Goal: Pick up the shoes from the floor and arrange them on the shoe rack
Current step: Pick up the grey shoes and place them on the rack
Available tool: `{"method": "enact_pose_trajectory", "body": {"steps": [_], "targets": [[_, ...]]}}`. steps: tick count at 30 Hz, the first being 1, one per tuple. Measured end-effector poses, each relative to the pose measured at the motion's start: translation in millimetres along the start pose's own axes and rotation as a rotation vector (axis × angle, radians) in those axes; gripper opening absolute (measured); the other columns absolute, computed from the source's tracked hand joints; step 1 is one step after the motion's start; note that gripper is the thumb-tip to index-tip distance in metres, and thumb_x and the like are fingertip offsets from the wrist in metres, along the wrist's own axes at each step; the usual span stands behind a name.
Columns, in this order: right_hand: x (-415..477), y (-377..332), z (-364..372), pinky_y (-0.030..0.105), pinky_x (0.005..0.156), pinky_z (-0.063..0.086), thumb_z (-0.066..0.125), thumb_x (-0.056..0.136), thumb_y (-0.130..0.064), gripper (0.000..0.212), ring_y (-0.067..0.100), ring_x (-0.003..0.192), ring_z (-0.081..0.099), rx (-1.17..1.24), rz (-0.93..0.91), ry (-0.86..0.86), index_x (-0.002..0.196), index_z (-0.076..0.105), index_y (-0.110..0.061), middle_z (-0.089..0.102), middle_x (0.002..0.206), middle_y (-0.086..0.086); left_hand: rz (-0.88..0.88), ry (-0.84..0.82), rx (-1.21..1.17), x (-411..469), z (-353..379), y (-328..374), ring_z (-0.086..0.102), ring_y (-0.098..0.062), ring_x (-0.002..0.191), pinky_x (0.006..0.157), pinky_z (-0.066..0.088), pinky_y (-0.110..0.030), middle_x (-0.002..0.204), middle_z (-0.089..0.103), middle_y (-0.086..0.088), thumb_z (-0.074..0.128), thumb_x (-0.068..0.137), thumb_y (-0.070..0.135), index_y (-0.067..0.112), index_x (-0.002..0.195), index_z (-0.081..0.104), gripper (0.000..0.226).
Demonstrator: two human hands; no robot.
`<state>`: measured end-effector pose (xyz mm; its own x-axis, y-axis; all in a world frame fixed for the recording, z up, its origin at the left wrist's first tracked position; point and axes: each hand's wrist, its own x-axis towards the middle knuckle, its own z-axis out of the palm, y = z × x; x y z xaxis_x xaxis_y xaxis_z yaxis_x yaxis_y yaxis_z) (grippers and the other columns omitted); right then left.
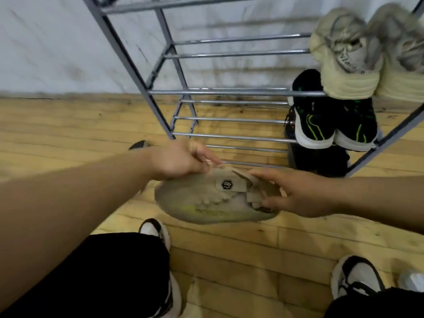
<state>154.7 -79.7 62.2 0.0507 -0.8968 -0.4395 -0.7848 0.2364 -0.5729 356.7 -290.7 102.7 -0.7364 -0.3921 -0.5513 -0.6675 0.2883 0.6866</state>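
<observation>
A beige knit shoe (206,200) with a black logo tab is held above the wooden floor in front of the metal shoe rack (229,92). My left hand (181,160) grips its upper edge near the toe side. My right hand (291,193) holds the heel opening, thumb on top, fingers underneath. A pair of cream shoes (351,58) sits on an upper right shelf. Below them rests a black pair with green stripes (330,120), and dark shoes (321,161) stand on the lowest level.
The left parts of the rack's shelves hold nothing. A white wall rises behind the rack. My own feet in black-and-white sneakers (156,230) (358,276) stand on the floor near the camera. A small dark object (138,145) lies on the floor at the left.
</observation>
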Motion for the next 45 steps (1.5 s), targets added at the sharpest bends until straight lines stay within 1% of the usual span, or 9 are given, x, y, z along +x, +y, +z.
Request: {"method": "enact_pose_trajectory", "body": {"steps": [4,8,12,19,22,29,34,40,45], "targets": [[14,-102,-44,0.020,0.110,0.031,0.061,0.091,-0.060,0.080,0.007,0.143,0.035,-0.062,-0.219,0.175,0.155,0.013,-0.056,0.032,0.157,-0.022,0.014,0.190,-0.017,-94,-93,17,0.066,-0.015,0.075,0.069,0.054,-0.025,0.087,0.074,-0.005,0.067,0.094,-0.003,0.029,0.109,0.076,0.037],[23,-221,-89,-0.007,0.081,0.027,0.069,0.093,-0.045,0.078,-0.001,0.122,0.046,0.031,-0.406,0.326,0.154,0.022,-0.054,0.043,0.136,-0.026,0.009,0.543,-0.205,-197,-159,6,0.070,-0.022,0.080,0.078,0.060,-0.037,0.097,0.077,-0.013,0.064,0.094,-0.006,0.023,0.106,0.075,0.034],[23,-330,-98,0.011,0.095,0.027,0.064,0.095,-0.048,0.059,0.000,0.133,0.043,-0.060,-0.574,0.342,0.150,0.042,-0.047,0.046,0.152,-0.021,0.034,0.771,-0.431,-275,-172,-53,0.073,-0.025,0.084,0.078,0.063,-0.040,0.095,0.076,-0.012,0.066,0.091,-0.003,0.020,0.108,0.071,0.029],[46,-454,-25,0.031,0.096,0.047,0.061,0.097,-0.049,0.060,0.018,0.118,0.057,-0.537,-0.533,-0.040,0.153,0.041,-0.037,0.056,0.136,-0.005,-0.060,0.946,-0.669,-326,-117,-184,0.071,-0.019,0.071,0.060,0.059,-0.030,0.075,0.076,-0.007,0.060,0.097,-0.008,0.014,0.102,0.069,0.025],[72,-459,31,0.032,0.087,0.051,0.066,0.096,-0.041,0.059,0.019,0.104,0.062,-0.502,-0.452,-0.171,0.150,0.043,-0.033,0.064,0.113,-0.003,-0.167,0.997,-0.667,-326,-86,-233,0.066,-0.015,0.063,0.056,0.053,-0.027,0.070,0.073,-0.001,0.061,0.097,-0.006,0.017,0.098,0.069,0.024],[97,-430,127,0.032,0.095,0.049,0.076,0.086,-0.028,0.055,0.024,0.119,0.061,-0.515,-0.427,-0.226,0.138,0.059,-0.026,0.064,0.129,0.001,-0.316,0.985,-0.784,-319,13,-308,0.067,-0.018,0.080,0.071,0.055,-0.029,0.088,0.071,-0.007,0.069,0.094,0.000,0.015,0.109,0.070,0.020],[101,-432,142,0.025,0.090,0.046,0.080,0.085,-0.033,0.074,0.018,0.121,0.058,-0.707,-0.389,-0.355,0.150,0.044,-0.029,0.057,0.140,-0.004,-0.492,1.040,-0.864,-327,82,-339,0.069,-0.024,0.095,0.079,0.055,-0.034,0.105,0.073,-0.008,0.069,0.096,0.011,0.021,0.118,0.067,0.024],[105,-444,156,0.037,0.099,0.051,0.082,0.081,-0.041,0.081,0.019,0.117,0.058,-0.809,-0.401,-0.399,0.151,0.041,-0.033,0.055,0.139,-0.006,-0.718,0.988,-0.787,-336,168,-368,0.070,-0.024,0.087,0.067,0.057,-0.035,0.104,0.068,0.004,0.073,0.094,0.029,0.028,0.128,0.059,0.036],[108,-446,160,0.029,0.088,0.050,0.077,0.088,-0.041,0.072,0.017,0.110,0.057,-0.731,-0.379,-0.437,0.150,0.042,-0.034,0.055,0.141,-0.002,-0.799,0.871,-0.679,-328,208,-383,0.066,-0.011,0.090,0.063,0.053,-0.022,0.121,0.061,0.003,0.075,0.091,0.034,0.031,0.144,0.051,0.058]]}}
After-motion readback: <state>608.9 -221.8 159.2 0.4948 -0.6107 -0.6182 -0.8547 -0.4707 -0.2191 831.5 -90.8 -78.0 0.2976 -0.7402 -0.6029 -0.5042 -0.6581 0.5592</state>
